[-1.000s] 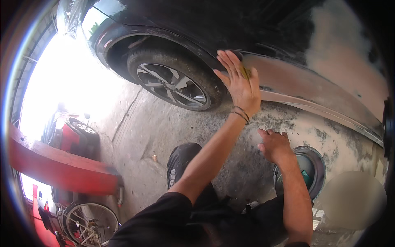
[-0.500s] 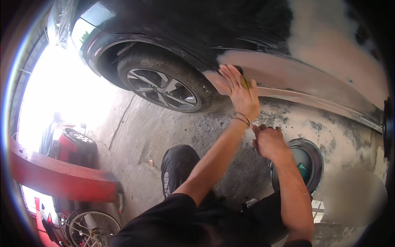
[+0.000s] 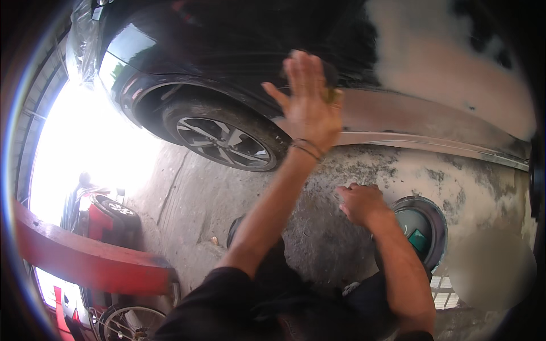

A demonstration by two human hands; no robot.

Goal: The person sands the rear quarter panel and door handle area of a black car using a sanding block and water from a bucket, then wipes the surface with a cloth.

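Car, partly hidden by the left hand, stands near a bucket

The car body is black with pinkish-beige patches, the beam red.

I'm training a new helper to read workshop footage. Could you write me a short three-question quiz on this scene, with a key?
1. Multiple choice: What shows at the thumb side of the person's left hand, up by the black car body with beige patches?
A) a long silver wrench
B) a small dark pad with a yellowish side
C) a white spray can

2. True or false: The person's right hand is inside the round dark bucket.

3. Fill in: In the picture, the silver-spoked wheel with a black tyre is to the ____ of the left hand.

Key: 1. B; 2. False, it is outside, left of the bucket in the picture; 3. left.
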